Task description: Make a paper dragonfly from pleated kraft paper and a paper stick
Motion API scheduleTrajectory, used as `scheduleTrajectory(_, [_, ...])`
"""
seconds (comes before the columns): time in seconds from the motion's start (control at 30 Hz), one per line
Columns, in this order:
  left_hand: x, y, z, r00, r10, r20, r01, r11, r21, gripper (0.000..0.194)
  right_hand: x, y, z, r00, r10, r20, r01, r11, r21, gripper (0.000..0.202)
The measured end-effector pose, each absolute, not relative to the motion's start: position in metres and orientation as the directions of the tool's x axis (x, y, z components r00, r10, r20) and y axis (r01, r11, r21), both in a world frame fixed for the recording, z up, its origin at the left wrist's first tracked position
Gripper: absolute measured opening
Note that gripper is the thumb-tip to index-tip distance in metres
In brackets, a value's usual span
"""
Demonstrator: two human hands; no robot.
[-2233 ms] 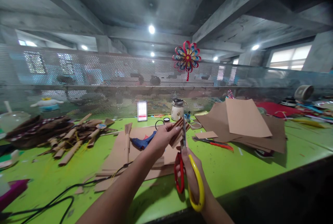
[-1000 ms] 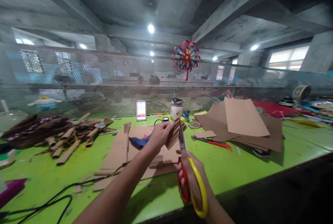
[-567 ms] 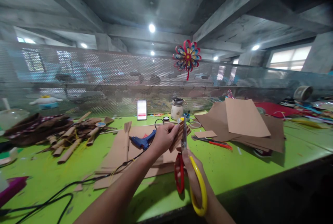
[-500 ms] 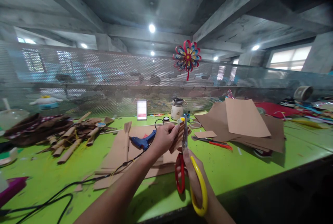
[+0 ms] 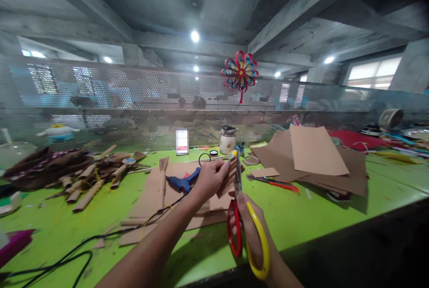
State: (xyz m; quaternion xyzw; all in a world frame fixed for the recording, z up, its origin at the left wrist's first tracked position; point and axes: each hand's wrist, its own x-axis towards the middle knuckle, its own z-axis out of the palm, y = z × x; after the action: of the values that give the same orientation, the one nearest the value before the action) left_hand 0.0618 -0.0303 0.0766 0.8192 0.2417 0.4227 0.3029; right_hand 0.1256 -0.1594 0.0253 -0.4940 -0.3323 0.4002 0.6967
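Note:
My left hand [image 5: 213, 177] pinches a small piece of brown corrugated cardboard [image 5: 228, 181] between thumb and fingers. My right hand [image 5: 250, 221] grips scissors [image 5: 238, 181] with one red and one yellow handle, their blades pointing up along the cardboard's right edge. How far apart the blades are, I cannot make out. Left of my left hand, a blue hot glue gun [image 5: 183, 183] lies on flat cardboard sheets [image 5: 144, 203]. A small cardboard broom shape [image 5: 163, 181] rests beside it.
Rolled cardboard pieces [image 5: 89, 185] are heaped on the left of the green table [image 5: 281, 230]. Large brown sheets [image 5: 318, 152] are stacked at the right, near red-handled pliers [image 5: 281, 186]. A lidded jar [image 5: 228, 140] stands behind my hands. A black cable [image 5: 100, 235] crosses the front left.
The scissors' handles have shifted slightly right and down, with my right hand. My left hand still holds the cardboard in nearly the same place.

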Motion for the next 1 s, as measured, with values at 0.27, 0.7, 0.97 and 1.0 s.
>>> scheduleTrajectory(0.27, [0.061, -0.032, 0.081, 0.537, 0.674, 0.508, 0.117, -0.656, 0.746, 0.04, 0.128, -0.159, 0.025, 0.452, 0.891, 0.049, -0.248, 0.178, -0.952, 0.057])
scheduleTrajectory(0.7, [0.061, -0.024, 0.081, 0.603, 0.68, 0.416, 0.14, -0.604, 0.784, 0.042, 0.133, -0.172, 0.024, 0.471, 0.882, 0.009, -0.239, 0.137, -0.961, 0.057])
scheduleTrajectory(0.97, [0.06, -0.033, 0.085, 0.662, 0.696, 0.28, 0.086, -0.441, 0.893, 0.042, 0.13, -0.18, 0.025, 0.506, 0.862, 0.017, -0.221, 0.148, -0.964, 0.054])
scheduleTrajectory(1.0, [0.059, -0.033, 0.085, 0.655, 0.702, 0.28, 0.08, -0.434, 0.897, 0.042, 0.13, -0.18, 0.024, 0.513, 0.858, 0.015, -0.221, 0.149, -0.964, 0.053])
